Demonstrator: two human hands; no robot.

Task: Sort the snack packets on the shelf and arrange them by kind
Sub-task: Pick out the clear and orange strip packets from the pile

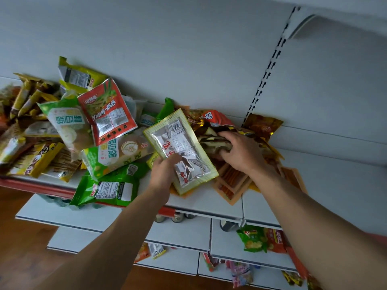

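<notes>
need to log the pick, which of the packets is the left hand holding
The yellow-bordered silver packet with red characters; the left hand pinches its lower edge, while the right hand grips brown packets in the pile.

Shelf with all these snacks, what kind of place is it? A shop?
Probably a small shop. The white shelf has a slotted rail behind it, snack packets lie heaped on it, and lower shelves hold more goods.

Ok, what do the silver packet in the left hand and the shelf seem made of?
Silver packet: probably metallised plastic film, glossy; it creases and glints, with a sealed yellow-green border. Shelf: apparently painted sheet metal, smooth pale grey; thin flat edge, slotted upright behind.
</notes>
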